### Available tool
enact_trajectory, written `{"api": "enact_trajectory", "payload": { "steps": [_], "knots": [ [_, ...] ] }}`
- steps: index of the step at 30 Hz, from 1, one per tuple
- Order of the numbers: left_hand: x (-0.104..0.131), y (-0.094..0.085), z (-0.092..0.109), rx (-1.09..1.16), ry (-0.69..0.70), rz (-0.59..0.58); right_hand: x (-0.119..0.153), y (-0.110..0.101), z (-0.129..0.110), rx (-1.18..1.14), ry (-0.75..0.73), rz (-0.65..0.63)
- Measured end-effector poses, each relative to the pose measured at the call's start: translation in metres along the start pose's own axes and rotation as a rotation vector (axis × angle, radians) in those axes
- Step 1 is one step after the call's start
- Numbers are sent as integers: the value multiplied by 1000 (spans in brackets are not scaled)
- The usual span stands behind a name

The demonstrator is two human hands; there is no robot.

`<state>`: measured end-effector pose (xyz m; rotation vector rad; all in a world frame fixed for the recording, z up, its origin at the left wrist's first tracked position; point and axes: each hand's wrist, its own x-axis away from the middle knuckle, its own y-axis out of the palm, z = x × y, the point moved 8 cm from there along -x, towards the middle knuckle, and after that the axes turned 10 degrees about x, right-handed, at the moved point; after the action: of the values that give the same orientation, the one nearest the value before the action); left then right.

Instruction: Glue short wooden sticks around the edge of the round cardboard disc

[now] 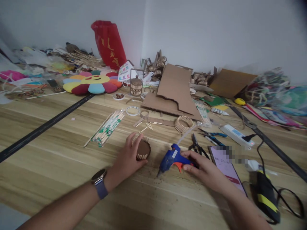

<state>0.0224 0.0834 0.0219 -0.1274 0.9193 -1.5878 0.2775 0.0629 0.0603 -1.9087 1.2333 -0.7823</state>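
My left hand [128, 155], with a watch [99, 177] on its wrist, curls around the near-left side of a small round basket [144, 149]. Short wooden sticks line the basket's rim around a brown disc base; my fingers hide part of its wall. In my right hand [200, 167] is a blue hot glue gun [171, 158], its nozzle tilted down to the left above the wooden surface. The orange trigger [178, 166] shows beside my fingers. Small brown crumbs lie below the nozzle.
Behind are a stick ring [183, 124], bagged sticks [109, 127], a tape roll [132, 111] and cardboard [175, 86]. To the right lie pliers [212, 134], black cutters [197, 145], a phone [227, 171], a power strip [237, 135] and a corded black-yellow tool [266, 198].
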Motion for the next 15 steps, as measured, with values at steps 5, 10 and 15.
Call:
{"api": "enact_trajectory", "payload": {
  "steps": [5,10,15],
  "knots": [
    [0,-1,-2,17,-4,-9,-7,-4,5,-52,43,148],
    [0,-1,-1,14,-3,-15,-19,19,10,-303,131,72],
    [-1,-1,1,7,13,-12,-28,42,-5,-318,42,14]
  ]
}}
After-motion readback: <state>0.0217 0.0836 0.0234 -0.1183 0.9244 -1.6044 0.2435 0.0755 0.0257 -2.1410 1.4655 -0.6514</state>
